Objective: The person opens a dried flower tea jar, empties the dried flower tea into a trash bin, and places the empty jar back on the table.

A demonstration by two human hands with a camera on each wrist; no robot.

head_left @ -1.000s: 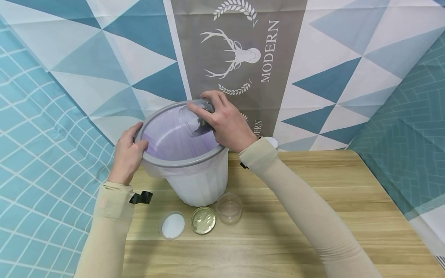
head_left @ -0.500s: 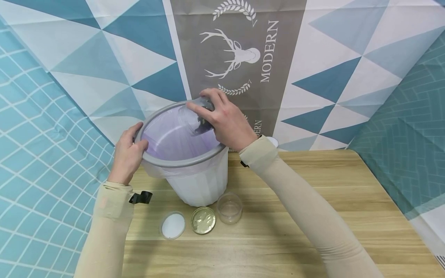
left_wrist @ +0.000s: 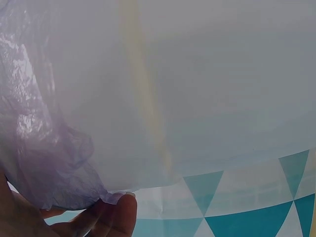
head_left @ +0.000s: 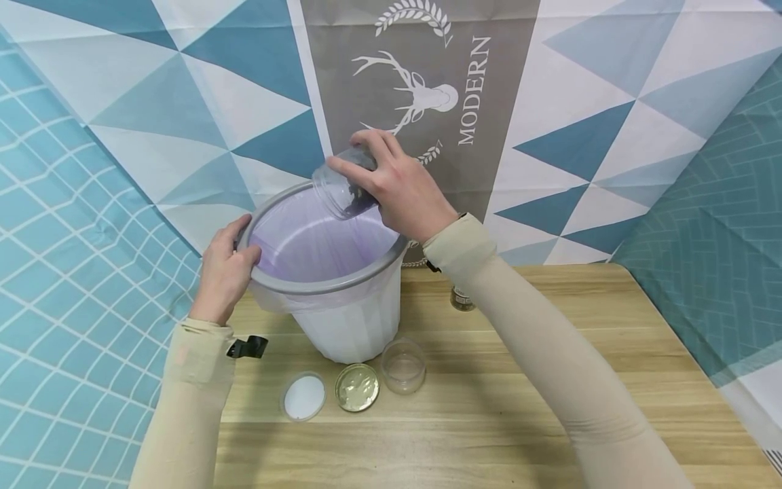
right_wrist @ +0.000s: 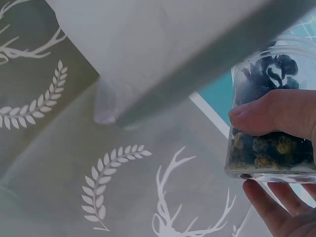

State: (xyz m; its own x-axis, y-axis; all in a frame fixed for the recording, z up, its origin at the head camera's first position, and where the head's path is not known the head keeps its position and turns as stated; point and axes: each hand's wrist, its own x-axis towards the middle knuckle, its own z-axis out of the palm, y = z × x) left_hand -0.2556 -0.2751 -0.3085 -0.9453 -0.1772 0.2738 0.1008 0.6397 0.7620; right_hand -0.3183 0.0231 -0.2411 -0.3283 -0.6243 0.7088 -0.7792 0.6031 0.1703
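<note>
A white trash bin (head_left: 351, 329) with a grey rim and a thin purple bag (head_left: 305, 241) lining it leans toward the left on the table. My left hand (head_left: 222, 275) grips the rim at its left side, thumb inside; in the left wrist view its fingers (left_wrist: 116, 217) reach under the bag's folded edge. Over the bin's back right rim, my right hand (head_left: 406, 187) holds a clear jar (head_left: 332, 190) tilted, its lidless mouth toward the bin. Dark, lumpy pieces (right_wrist: 284, 145) lie inside the jar in the right wrist view.
In front of the bin lie a round white-centred lid (head_left: 305, 397), a gold metal lid (head_left: 357, 388) and a clear round cup (head_left: 404, 370). A small jar (head_left: 462, 300) stands partly behind the right sleeve. Patterned cloth (head_left: 421, 98) hangs close behind the bin.
My right hand has lifted the jar up out of the bin's mouth to above the rim. The small jar's lower part now shows below the right sleeve. My left hand and the bin have stayed put.
</note>
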